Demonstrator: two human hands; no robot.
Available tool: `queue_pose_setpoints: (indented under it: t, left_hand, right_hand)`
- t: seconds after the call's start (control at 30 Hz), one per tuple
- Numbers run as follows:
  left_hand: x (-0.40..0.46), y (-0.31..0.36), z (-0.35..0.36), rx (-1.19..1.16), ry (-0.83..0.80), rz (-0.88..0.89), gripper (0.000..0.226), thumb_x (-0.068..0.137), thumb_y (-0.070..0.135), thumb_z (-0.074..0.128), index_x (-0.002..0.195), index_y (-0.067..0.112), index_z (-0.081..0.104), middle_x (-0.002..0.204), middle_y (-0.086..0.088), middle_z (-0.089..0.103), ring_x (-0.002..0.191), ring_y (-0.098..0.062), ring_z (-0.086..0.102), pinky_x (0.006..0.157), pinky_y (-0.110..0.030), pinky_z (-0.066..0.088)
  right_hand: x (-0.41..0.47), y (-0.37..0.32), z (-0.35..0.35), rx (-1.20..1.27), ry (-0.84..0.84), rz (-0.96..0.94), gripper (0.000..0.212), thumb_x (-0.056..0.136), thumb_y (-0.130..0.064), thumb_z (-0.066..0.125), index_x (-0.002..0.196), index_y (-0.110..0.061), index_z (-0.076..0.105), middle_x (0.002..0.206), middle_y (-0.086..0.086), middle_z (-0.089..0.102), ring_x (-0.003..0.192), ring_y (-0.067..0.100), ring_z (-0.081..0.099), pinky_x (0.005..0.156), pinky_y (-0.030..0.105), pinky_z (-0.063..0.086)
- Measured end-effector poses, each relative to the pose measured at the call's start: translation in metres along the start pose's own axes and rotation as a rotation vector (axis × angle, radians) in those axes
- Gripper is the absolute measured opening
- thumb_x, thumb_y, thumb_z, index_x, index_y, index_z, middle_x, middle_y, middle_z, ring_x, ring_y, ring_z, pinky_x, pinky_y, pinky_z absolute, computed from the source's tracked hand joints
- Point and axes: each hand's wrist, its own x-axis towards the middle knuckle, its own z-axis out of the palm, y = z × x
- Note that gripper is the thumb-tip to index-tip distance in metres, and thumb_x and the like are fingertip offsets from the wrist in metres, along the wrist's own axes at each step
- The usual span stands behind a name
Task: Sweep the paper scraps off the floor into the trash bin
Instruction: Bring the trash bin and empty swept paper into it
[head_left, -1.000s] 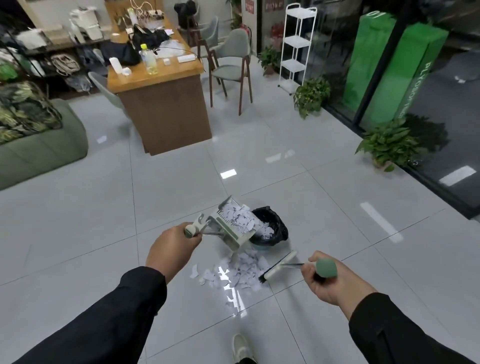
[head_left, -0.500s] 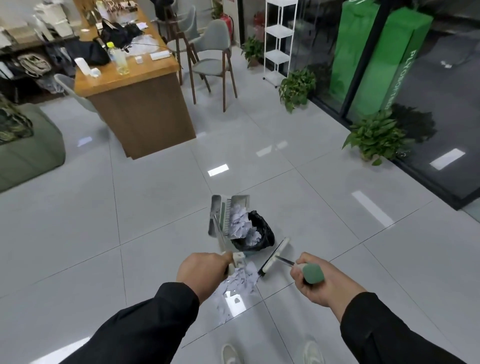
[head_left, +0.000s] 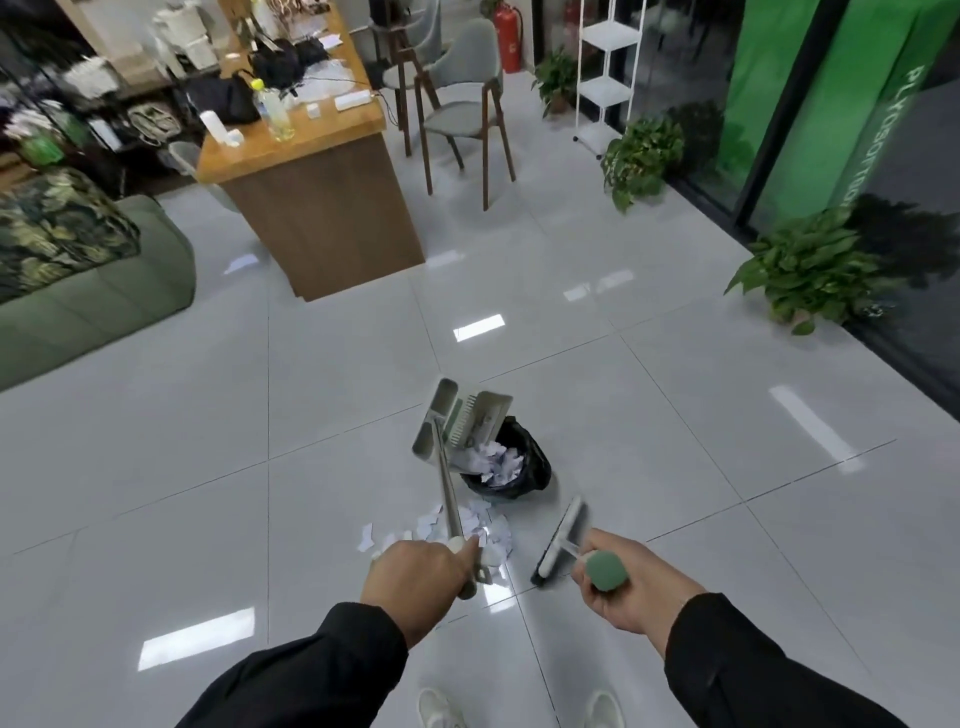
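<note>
My left hand (head_left: 415, 574) grips the long handle of a white dustpan (head_left: 462, 418), which is tipped steeply over the trash bin (head_left: 524, 478). The small bin has a black liner and holds white paper scraps. More paper scraps (head_left: 467, 527) lie on the floor just in front of the bin, under the dustpan handle. My right hand (head_left: 623, 579) grips the green-capped handle of a broom (head_left: 561, 540), whose white head with dark bristles rests on the floor to the right of the scraps.
A wooden counter (head_left: 322, 208) stands ahead, a green sofa (head_left: 88, 301) to the left, grey chairs (head_left: 462, 104) behind the counter. Potted plants (head_left: 810, 270) and a white shelf rack (head_left: 608, 67) line the glass wall on the right. My shoes (head_left: 441, 709) show at the bottom.
The dustpan has swung from nearly level beside the bin to steeply tipped over it, and its scraps have slid into the bin. My left hand moved in toward me.
</note>
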Motion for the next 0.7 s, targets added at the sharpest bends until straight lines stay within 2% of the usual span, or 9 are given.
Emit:
queue_pose_setpoints:
  t: [0.1, 0.3, 0.47, 0.6, 0.7]
  left_hand:
    - [0.0, 0.012, -0.008, 0.035, -0.018, -0.016, 0.064, 0.097, 0.004, 0.044, 0.154, 0.029, 0.031, 0.102, -0.003, 0.07, 0.073, -0.03, 0.049, 0.055, -0.036, 0.031]
    - [-0.006, 0.028, -0.022, 0.054, -0.065, -0.07, 0.059, 0.097, 0.003, 0.044, 0.15, 0.028, 0.035, 0.102, -0.003, 0.069, 0.075, -0.033, 0.053, 0.048, -0.033, 0.022]
    - [-0.008, 0.017, -0.017, 0.046, 0.017, -0.16, 0.056, 0.099, 0.01, 0.049, 0.148, 0.033, 0.036, 0.096, 0.002, 0.067, 0.071, -0.029, 0.052, 0.056, -0.035, 0.034]
    - [-0.016, -0.001, -0.003, -0.043, 0.17, -0.181, 0.051, 0.096, 0.02, 0.063, 0.142, 0.035, 0.048, 0.078, 0.005, 0.065, 0.061, -0.024, 0.059, 0.051, -0.031, 0.036]
    - [-0.028, -0.017, 0.015, -0.068, 0.268, -0.27, 0.06, 0.078, 0.029, 0.085, 0.133, 0.036, 0.062, 0.054, 0.005, 0.055, 0.04, -0.02, 0.043, 0.039, -0.026, 0.032]
  right_hand:
    - [0.002, 0.002, -0.01, -0.077, 0.026, -0.011, 0.011, 0.086, -0.005, 0.06, 0.09, -0.01, 0.051, 0.069, 0.01, 0.052, 0.045, 0.02, 0.053, 0.04, 0.023, 0.048]
    - [0.004, 0.007, -0.02, -0.199, 0.036, -0.048, 0.018, 0.084, -0.004, 0.055, 0.101, -0.009, 0.049, 0.072, 0.012, 0.05, 0.053, 0.021, 0.051, 0.044, 0.022, 0.047]
    - [0.002, 0.01, -0.023, -0.269, 0.038, -0.061, 0.018, 0.084, -0.004, 0.056, 0.101, -0.007, 0.051, 0.081, 0.017, 0.053, 0.05, 0.023, 0.053, 0.045, 0.024, 0.048]
    - [0.003, 0.013, -0.019, -0.239, 0.037, -0.069, 0.011, 0.085, 0.002, 0.055, 0.095, -0.003, 0.052, 0.091, 0.019, 0.051, 0.047, 0.023, 0.056, 0.045, 0.027, 0.052]
    - [0.005, 0.023, -0.015, -0.242, 0.042, -0.058, 0.01, 0.085, 0.005, 0.054, 0.092, -0.001, 0.052, 0.089, 0.02, 0.053, 0.044, 0.023, 0.058, 0.044, 0.027, 0.053]
